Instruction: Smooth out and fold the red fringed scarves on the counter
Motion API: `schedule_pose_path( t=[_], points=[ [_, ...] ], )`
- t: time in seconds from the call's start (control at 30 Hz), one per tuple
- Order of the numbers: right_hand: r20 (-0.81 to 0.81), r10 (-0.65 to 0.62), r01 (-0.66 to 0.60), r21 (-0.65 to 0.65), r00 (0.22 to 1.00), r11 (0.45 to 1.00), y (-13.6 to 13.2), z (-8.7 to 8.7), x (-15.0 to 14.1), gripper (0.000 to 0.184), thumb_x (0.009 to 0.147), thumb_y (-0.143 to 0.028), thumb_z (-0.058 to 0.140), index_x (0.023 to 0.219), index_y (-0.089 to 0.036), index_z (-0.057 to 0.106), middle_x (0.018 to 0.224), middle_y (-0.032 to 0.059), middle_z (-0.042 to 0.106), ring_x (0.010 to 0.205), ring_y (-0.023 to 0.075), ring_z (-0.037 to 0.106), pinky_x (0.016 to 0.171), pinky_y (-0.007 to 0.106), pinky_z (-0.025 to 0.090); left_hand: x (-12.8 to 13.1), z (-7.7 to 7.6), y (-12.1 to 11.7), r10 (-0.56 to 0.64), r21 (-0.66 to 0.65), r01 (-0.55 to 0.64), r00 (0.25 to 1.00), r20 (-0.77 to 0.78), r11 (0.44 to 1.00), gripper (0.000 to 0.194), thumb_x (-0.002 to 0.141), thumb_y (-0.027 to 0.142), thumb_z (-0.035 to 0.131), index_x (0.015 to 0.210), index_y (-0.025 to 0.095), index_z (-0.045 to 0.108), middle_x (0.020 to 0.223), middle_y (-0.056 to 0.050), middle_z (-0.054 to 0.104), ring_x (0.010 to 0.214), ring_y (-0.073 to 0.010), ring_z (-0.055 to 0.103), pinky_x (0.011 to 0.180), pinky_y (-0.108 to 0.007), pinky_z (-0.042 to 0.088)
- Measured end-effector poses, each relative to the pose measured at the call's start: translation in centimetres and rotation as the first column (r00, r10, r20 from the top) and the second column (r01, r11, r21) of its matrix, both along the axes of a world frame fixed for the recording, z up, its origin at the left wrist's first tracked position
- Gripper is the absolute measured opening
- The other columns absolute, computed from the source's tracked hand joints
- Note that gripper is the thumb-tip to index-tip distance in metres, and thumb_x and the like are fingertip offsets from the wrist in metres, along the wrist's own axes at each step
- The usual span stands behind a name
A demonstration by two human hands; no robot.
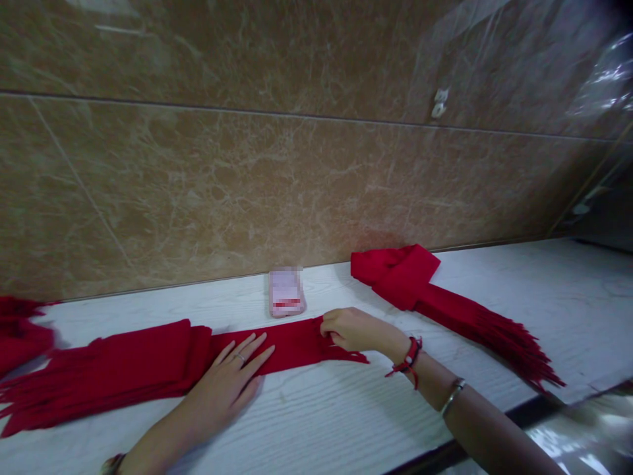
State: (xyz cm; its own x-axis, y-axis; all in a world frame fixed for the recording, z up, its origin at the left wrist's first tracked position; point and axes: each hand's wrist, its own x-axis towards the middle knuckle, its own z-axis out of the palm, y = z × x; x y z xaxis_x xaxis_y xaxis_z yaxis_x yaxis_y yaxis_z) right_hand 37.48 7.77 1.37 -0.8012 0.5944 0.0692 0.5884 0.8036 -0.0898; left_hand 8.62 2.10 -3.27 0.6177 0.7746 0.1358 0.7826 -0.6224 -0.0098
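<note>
A long red scarf [148, 363] lies flat along the white wooden table [326, 422], its fringed end at the left. My left hand [227, 386] rests open and flat on the scarf's middle, fingers spread, a ring on one finger. My right hand [349, 330] is closed in a pinch on the scarf's right end, near its fringe. That wrist wears a red string bracelet and a metal bangle.
A second red scarf [435, 297], folded with fringe trailing right, lies at the back right of the table. A small pink packet [287, 291] sits against the brown marble wall [247, 165]. More red cloth [20, 333] shows at the far left. The table's dark front edge [524, 414] runs at lower right.
</note>
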Motion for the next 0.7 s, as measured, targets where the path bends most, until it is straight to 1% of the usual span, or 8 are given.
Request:
schedule_pose_path(
  t=[0.1,0.2,0.3,0.37,0.43,0.53,0.6,0.7],
  points=[
    [0.081,-0.081,0.083,-0.011,0.993,0.997,0.2,0.0,0.7,0.024,0.073,-0.008,0.044,0.082,-0.015,0.065,0.085,0.0069,0.066,0.078,0.0159,0.059,0.068,0.024,0.041,0.1,0.3,0.0,-0.002,-0.013,0.001,1.0,-0.014,1.0,0.044,0.09,0.031,0.032,0.134,0.03,0.03,0.141,-0.003,0.031,0.127,-0.025,0.031,0.1,-0.047,0.033],
    [0.187,-0.232,0.231,0.024,0.955,0.973,0.7,0.4,2.6,0.022,0.073,-0.009,0.044,0.075,-0.014,0.066,0.079,0.0094,0.066,0.073,0.0179,0.06,0.065,0.026,0.041,0.1,0.5,-0.1,-0.001,-0.024,0.0,1.0,-0.023,1.0,0.044,0.09,0.031,0.032,0.135,0.03,0.029,0.141,-0.003,0.031,0.127,-0.025,0.032,0.1,-0.047,0.033],
    [0.145,-0.299,0.289,0.089,0.943,0.953,1.0,0.8,3.6,0.024,0.076,-0.01,0.042,0.076,-0.013,0.066,0.079,0.0106,0.066,0.074,0.0183,0.06,0.067,0.027,0.042,0.1,0.3,-0.1,0.001,-0.012,-0.001,1.0,-0.008,1.0,0.045,0.09,0.031,0.034,0.134,0.03,0.029,0.141,-0.002,0.031,0.127,-0.0249,0.032,0.1,-0.047,0.033],
    [0.047,-0.218,0.213,0.089,0.975,0.973,0.6,0.9,3.0,0.024,0.077,-0.01,0.042,0.082,-0.014,0.065,0.081,0.0086,0.065,0.077,0.0172,0.059,0.07,0.026,0.042,0.0,0.1,0.0,-0.004,0.001,0.004,1.0,0.009,1.0,0.044,0.09,0.031,0.034,0.134,0.031,0.029,0.141,-0.002,0.032,0.126,-0.025,0.033,0.1,-0.047,0.032],
    [-0.069,-0.068,0.073,0.071,0.995,0.995,0.0,0.7,1.5,0.024,0.079,-0.013,0.044,0.094,-0.015,0.064,0.09,0.0073,0.064,0.085,0.0166,0.057,0.075,0.026,0.042,0.0,-0.1,0.0,-0.011,0.015,0.011,1.0,0.022,1.0,0.044,0.09,0.032,0.034,0.134,0.031,0.029,0.141,-0.002,0.032,0.126,-0.0248,0.033,0.101,-0.046,0.032],
    [-0.163,0.117,-0.112,0.038,0.98,0.993,-0.9,0.0,-0.8,0.03,0.082,-0.022,0.049,0.11,-0.016,0.057,0.11,0.0086,0.058,0.101,0.0172,0.051,0.087,0.028,0.039,0.0,-0.1,0.0,-0.011,0.016,0.011,1.0,0.015,1.0,0.045,0.091,0.032,0.034,0.135,0.031,0.028,0.141,-0.002,0.031,0.126,-0.0239,0.032,0.101,-0.045,0.032],
    [-0.147,0.157,-0.159,-0.002,0.977,0.987,-1.1,-0.3,-1.2,0.03,0.082,-0.022,0.049,0.11,-0.015,0.057,0.112,0.0093,0.057,0.103,0.0169,0.049,0.089,0.029,0.038,0.0,0.1,-0.1,-0.004,0.002,0.004,1.0,0.001,1.0,0.045,0.091,0.032,0.033,0.135,0.032,0.027,0.141,-0.002,0.031,0.127,-0.0237,0.032,0.101,-0.045,0.032],
    [-0.085,0.107,-0.113,-0.061,0.991,0.992,-0.5,-0.4,-0.1,0.022,0.079,-0.014,0.048,0.096,-0.015,0.062,0.098,0.0076,0.061,0.091,0.0158,0.054,0.082,0.027,0.042,0.2,0.4,-0.2,0.006,-0.02,-0.006,1.0,-0.009,1.0,0.044,0.091,0.033,0.033,0.135,0.032,0.029,0.142,-0.001,0.03,0.127,-0.024,0.031,0.101,-0.046,0.032]
  ],
)
